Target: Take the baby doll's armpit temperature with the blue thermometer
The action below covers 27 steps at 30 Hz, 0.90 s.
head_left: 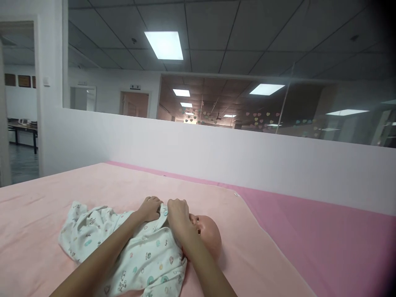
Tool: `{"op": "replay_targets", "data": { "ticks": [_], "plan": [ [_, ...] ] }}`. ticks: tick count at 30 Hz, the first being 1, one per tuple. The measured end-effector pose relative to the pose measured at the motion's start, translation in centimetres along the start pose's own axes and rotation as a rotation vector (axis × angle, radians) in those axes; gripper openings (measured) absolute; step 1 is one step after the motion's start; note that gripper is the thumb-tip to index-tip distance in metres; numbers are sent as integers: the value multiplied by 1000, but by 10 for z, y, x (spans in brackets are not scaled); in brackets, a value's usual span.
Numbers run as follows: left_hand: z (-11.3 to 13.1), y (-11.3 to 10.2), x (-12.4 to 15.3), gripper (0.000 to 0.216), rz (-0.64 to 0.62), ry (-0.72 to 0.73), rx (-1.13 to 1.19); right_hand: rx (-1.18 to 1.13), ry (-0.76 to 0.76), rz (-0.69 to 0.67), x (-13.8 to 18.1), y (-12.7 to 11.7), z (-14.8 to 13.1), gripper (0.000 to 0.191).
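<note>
A baby doll [212, 237] lies on its back with its head toward the right. It wears a white baby outfit [154, 255] printed with small coloured figures. My left hand [150, 209] is on the far side of the doll's chest, its fingers closed at the edge of the outfit's front. Close beside it, my right hand [178, 214] is closed at the collar just below the doll's chin; its fingertips are hidden. Between the two hands a blue round snap [165, 213] shows on the raised cloth. My right hand and forearm cover part of the doll's face and neck.
Under the doll spreads a light pink sheet [123, 181], with a darker pink cover [297, 231] at the right. Behind stands a low white wall [216, 152] with glass above. At the left a doorway [21, 103] shows a table [23, 126] in another room.
</note>
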<state>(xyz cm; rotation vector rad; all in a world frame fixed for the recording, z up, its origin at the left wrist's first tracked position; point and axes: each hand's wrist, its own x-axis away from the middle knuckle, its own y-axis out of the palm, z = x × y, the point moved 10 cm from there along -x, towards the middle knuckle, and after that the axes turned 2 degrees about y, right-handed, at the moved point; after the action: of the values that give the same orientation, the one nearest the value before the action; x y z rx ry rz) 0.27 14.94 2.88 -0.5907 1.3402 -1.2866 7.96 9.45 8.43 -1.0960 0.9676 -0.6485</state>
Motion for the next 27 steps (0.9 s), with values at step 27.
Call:
{"op": "replay_targets", "data": {
  "ticks": [27],
  "plan": [
    [2,-12,37,16,-71,-156,-11,-393,-194,7,80,-38,50,27]
  ]
}}
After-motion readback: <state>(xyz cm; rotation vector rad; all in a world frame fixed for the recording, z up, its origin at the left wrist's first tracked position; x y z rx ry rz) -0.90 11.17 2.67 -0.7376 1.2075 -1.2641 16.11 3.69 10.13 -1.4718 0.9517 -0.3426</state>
